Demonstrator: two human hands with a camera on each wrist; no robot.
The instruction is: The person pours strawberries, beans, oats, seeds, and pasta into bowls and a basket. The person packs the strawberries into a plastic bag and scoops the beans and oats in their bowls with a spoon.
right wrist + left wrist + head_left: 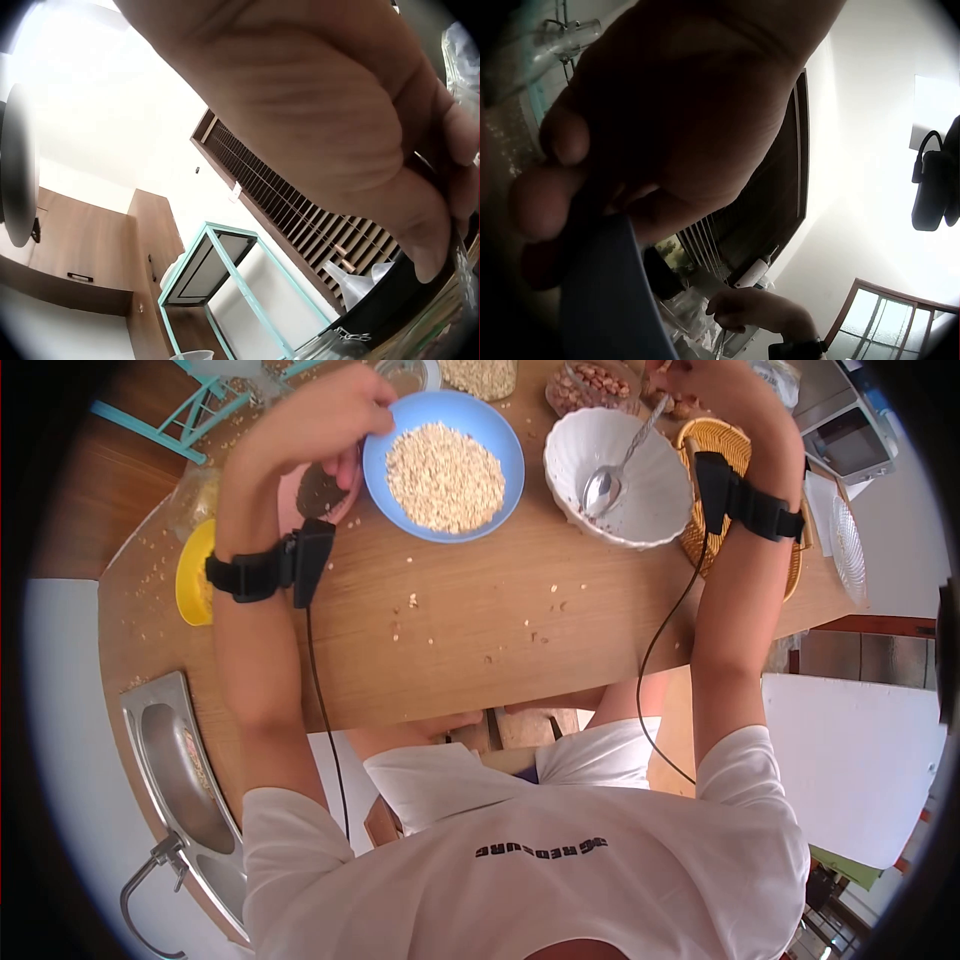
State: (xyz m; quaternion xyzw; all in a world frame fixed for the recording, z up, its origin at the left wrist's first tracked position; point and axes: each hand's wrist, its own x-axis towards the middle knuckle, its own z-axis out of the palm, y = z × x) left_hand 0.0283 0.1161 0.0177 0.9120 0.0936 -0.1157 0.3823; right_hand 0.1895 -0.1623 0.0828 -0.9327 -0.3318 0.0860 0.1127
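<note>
My left hand (335, 415) grips the left rim of a blue plate (375, 480) heaped with rolled oats (445, 478). In the left wrist view, its fingers curl at the edge of the blue plate (607, 292). My right hand (710, 385) pinches the top of a metal spoon (603, 490) with a twisted handle. The spoon leans in a white fluted bowl (660, 485), its head low inside, near small bits on the bottom. In the right wrist view the thumb (427, 259) presses by the spoon handle (466, 274).
Behind the bowl sits a container of reddish-brown nuts (600, 385). A wicker basket (795, 565) stands under my right forearm. To the left are a pink dish (290, 495) and a yellow bowl (190, 575). Loose flakes (413, 600) dot the wooden table (450, 650); a sink (165, 750) lies lower left.
</note>
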